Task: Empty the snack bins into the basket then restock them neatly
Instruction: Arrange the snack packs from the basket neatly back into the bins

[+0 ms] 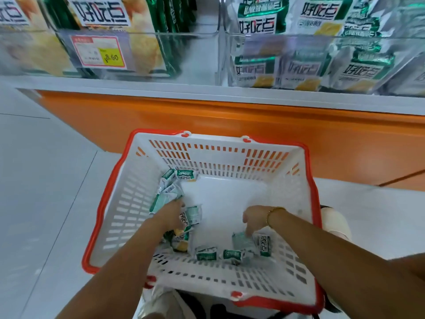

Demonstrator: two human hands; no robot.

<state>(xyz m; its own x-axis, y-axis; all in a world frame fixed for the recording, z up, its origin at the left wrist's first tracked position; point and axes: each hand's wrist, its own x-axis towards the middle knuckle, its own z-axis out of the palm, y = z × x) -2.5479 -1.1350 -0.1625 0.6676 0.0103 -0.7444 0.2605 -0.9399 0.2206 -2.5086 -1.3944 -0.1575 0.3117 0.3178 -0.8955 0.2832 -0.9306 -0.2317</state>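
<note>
Closest in, two bare forearms slanting down into a white slotted plastic basket (100, 204) with a glossy red rim, red handles lying flat along it. Left grip (171, 215) low by the basket's left wall, fingers curled round a bunch of small, crinkly green-and-white foil snack packets (207, 253), some poking out beneath the palm. Right grip (255, 218) lower right of the smooth white basket floor, fingers bent downward onto one crumpled packet. Too blurred to tell whether pinched or merely touched. Thin gold bracelet (272, 215) on that wrist.

More packets loose in the basket: a few heaped in the far left corner, a few along the near wall between the two arms.

Beyond, a smooth orange shelf base (230, 125) under a white ledge. On top, clear hard-plastic snack bins (188, 54) side by side, holding large upright green-and-white bags. Pink-and-yellow price tag (99, 51) on the left bin's front. Pale tiled floor (46, 180) off to the left.
</note>
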